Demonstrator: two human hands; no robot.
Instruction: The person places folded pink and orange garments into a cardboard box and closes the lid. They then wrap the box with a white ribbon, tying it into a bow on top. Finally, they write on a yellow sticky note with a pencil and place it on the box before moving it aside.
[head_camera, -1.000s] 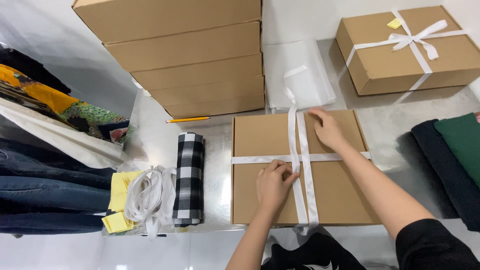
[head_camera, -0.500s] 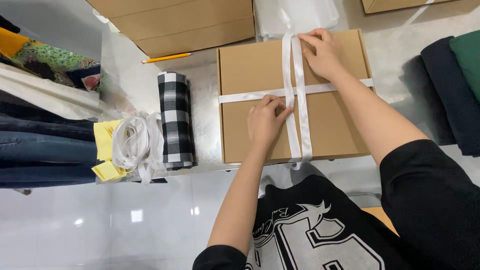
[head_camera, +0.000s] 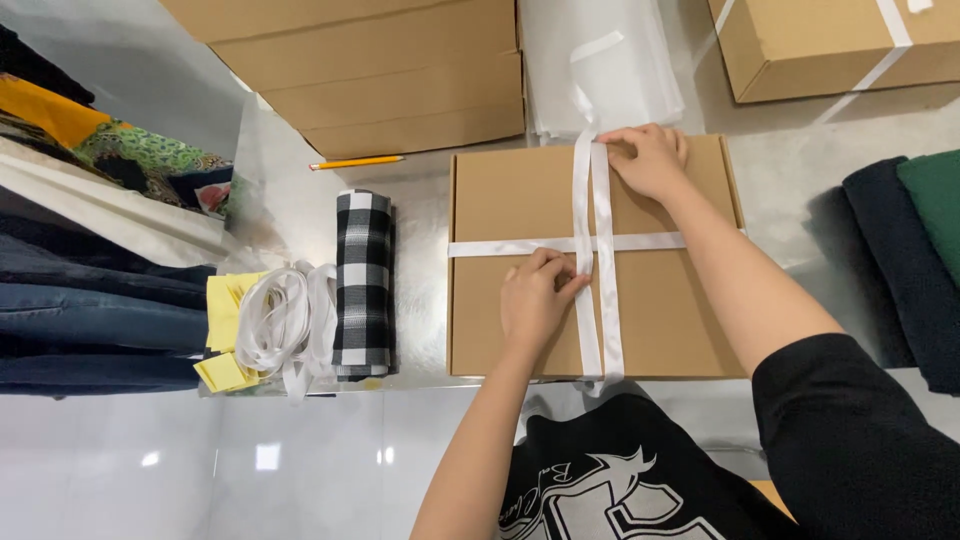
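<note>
Starting nearest me: my left hand, fingers curled and pinching the white ribbon where its lengthwise and crosswise bands meet on the lid of the brown cardboard box. That box lies flat on the grey table, directly ahead of me. My right hand presses on the far edge of the lid, fingers bent down onto the doubled ribbon; whether it truly pinches the ribbon or only holds it flat, I cannot tell. Left of the box: a rolled black-and-white checked cloth, then a loose coil of white ribbon beside yellow paper pieces. Farther left, folded dark garments. Right edge: stacked dark and green fabric. Beyond the checked roll, a yellow pencil. Farthest: stacked flat cartons, clear bags, another ribboned box.
</note>
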